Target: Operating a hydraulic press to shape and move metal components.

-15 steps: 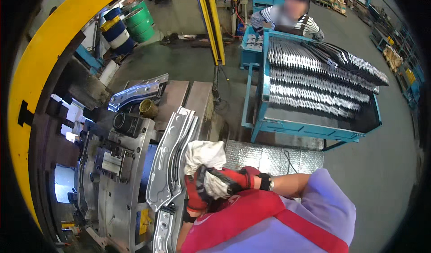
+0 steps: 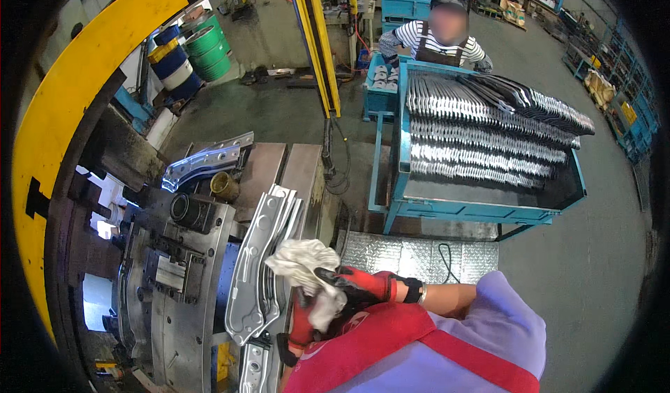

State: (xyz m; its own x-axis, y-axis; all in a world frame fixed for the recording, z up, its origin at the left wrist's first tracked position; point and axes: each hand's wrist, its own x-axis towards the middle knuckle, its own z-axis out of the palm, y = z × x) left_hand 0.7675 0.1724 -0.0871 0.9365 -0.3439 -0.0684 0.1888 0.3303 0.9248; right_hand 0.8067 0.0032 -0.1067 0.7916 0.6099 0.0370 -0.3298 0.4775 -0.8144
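Note:
Both my hands wear red and black gloves and are close together in front of my red apron. A crumpled whitish rag (image 2: 304, 261) bunches between them, its upper part flopping out toward the metal parts. My right hand (image 2: 359, 285) grips the rag from the right with curled fingers. Lower down, my left hand (image 2: 302, 325) is closed round the rag's lower end, partly hidden by it. Just left of the rag lie long stamped metal panels (image 2: 252, 281), stacked along the press edge. Another stamped panel (image 2: 255, 368) sits below them.
A press die (image 2: 183, 309) and a yellow press frame (image 2: 42, 121) stand at the left. A shiny panel (image 2: 209, 161) and a brass-coloured cup (image 2: 223, 186) rest beyond. To the right, a blue bin (image 2: 481, 213) holds rows of metal parts; a co-worker (image 2: 440, 44) stands behind it.
The rag has shifted and hangs out further left from my hands. My right hand has turned round it. The view has tilted slightly, and the co-worker stands more upright behind the bin.

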